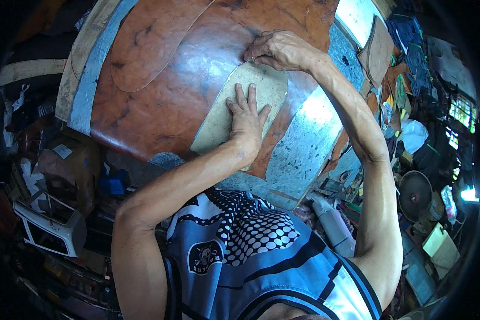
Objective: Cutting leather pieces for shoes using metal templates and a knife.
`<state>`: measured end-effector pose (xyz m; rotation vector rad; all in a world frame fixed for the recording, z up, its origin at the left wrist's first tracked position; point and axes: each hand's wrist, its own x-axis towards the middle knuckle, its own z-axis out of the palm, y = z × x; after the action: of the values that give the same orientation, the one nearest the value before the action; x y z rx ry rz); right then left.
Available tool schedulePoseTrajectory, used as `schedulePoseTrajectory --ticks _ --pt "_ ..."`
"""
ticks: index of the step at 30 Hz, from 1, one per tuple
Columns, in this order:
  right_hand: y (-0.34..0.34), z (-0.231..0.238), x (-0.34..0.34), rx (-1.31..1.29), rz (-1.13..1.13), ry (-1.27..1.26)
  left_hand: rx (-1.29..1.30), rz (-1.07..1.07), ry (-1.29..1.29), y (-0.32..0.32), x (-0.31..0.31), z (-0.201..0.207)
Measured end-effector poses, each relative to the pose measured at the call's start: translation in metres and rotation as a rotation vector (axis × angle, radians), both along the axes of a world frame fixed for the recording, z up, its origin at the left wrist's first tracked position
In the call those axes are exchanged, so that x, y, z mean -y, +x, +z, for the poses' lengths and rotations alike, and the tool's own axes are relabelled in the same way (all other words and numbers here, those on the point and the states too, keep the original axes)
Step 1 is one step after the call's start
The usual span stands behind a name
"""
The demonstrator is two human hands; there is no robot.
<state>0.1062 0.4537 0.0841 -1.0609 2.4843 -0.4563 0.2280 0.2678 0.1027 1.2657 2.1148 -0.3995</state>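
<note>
A large sheet of mottled brown leather [160,114] is spread over the worktable. On it lies a flat, pale yellowish template [213,128] with a rounded far end and straight sides. My left hand [245,117] presses flat on the template's middle, fingers spread. At the template's far edge, my right hand [277,50] is closed in a pinch against the leather. A tiny glint shows under its fingertips, but the hand hides whatever it grips. A thin curved line [168,64], cord or mark, runs across the leather left of the template.
Blue-grey, worn table surface [304,144] shows right of the leather. A brown leather piece [375,53] lies at the far right, near piled scraps. On the right stands a round fan-like disc [415,196]; a white frame-like case [53,226] sits low on the left.
</note>
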Motion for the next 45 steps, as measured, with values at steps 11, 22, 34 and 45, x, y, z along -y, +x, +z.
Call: schedulePoseTrajectory --ticks 11,22,34,45 --pt "0.003 0.006 -0.024 -0.139 -0.049 0.129 -0.002 0.028 0.028 0.007 -0.002 -0.009" --pt "0.020 -0.008 -0.044 -0.119 -0.213 0.089 -0.044 0.023 -0.024 0.010 -0.003 -0.015" --pt "0.044 -0.002 -0.056 -0.101 -0.384 0.135 -0.039 0.036 -0.033 0.008 -0.004 -0.014" --pt "0.076 -0.005 -0.059 -0.120 -0.563 0.148 -0.042 0.026 -0.033 0.008 -0.004 -0.017"
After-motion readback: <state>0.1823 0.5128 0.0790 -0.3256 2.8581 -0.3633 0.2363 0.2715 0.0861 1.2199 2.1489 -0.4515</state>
